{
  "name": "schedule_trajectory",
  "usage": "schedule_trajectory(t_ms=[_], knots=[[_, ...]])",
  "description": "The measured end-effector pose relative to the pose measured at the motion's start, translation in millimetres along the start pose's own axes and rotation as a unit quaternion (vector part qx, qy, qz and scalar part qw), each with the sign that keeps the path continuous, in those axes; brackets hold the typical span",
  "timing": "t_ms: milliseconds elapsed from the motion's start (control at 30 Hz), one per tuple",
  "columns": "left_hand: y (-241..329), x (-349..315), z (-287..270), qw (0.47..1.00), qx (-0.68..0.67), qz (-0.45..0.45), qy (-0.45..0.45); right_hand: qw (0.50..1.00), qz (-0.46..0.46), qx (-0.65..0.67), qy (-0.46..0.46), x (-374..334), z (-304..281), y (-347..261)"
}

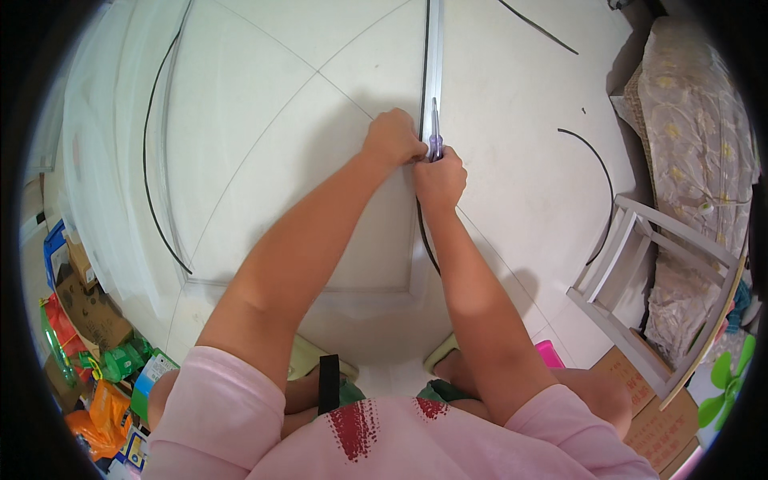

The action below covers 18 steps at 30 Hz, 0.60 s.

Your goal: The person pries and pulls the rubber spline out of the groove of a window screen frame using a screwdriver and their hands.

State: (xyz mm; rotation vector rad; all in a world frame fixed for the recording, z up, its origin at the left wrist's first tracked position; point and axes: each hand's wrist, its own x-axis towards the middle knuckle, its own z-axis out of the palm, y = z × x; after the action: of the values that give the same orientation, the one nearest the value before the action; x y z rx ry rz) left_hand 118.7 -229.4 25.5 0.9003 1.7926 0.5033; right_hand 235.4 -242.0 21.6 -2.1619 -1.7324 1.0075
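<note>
A thin black strip (pixel 425 72) runs along the silver rail (pixel 436 56) of a large framed panel lying on the floor. My left hand (pixel 392 138) is closed, fingers pinching at the strip beside the rail. Close against it, my right hand (pixel 441 180) is wrapped round a pair of scissors (pixel 435 140) with a purple handle. Their slim blades point away from me, over the rail. Below my hands the strip's loose tail (pixel 424 232) curves off the rail and passes behind my right forearm. My fingers hide the exact spot where the strip is gripped.
More black strips lie around: one along the panel's left side (pixel 146 152), a curved piece (pixel 610 180) and a short one (pixel 540 28) on the right. A grey stool (pixel 616 248) lies tipped beside a plastic-wrapped bundle (pixel 696 144). Boxes and bottles (pixel 120 360) crowd the left.
</note>
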Motion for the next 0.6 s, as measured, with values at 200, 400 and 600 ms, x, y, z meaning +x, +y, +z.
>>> schedule_trajectory(t_ms=[200,400,600], knots=[[-20,-8,-17,0.993,-0.118,0.012,-0.025,0.998,-0.033,0.046,-0.029,2,-7,12],[-19,-11,-9,0.995,-0.094,-0.008,-0.029,0.988,-0.045,0.122,-0.078,6,-8,22],[-16,-7,-6,0.991,-0.122,-0.032,-0.039,0.991,-0.016,0.109,-0.078,6,-11,18]])
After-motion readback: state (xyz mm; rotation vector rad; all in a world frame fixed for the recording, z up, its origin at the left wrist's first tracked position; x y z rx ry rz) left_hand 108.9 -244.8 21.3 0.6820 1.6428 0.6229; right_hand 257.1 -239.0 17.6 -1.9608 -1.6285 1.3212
